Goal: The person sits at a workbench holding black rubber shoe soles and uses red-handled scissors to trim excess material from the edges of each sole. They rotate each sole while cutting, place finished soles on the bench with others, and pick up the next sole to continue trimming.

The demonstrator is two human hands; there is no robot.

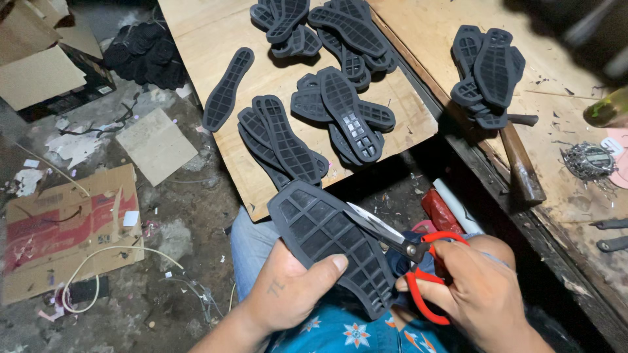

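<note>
My left hand (291,291) grips a dark grey rubber shoe sole (330,238) from below, thumb pressed on its gridded underside. My right hand (474,287) holds red-handled scissors (409,252); the blades lie along the sole's right edge, partly behind it. Both hands are over my lap, in front of a low wooden board (216,39) carrying several more soles.
Piles of soles (343,114) lie on the board, a single sole (226,88) at its left. More soles (487,72) and a hammer (520,163) sit on a workbench at right. Cardboard (69,232), scraps and a white cord litter the floor at left.
</note>
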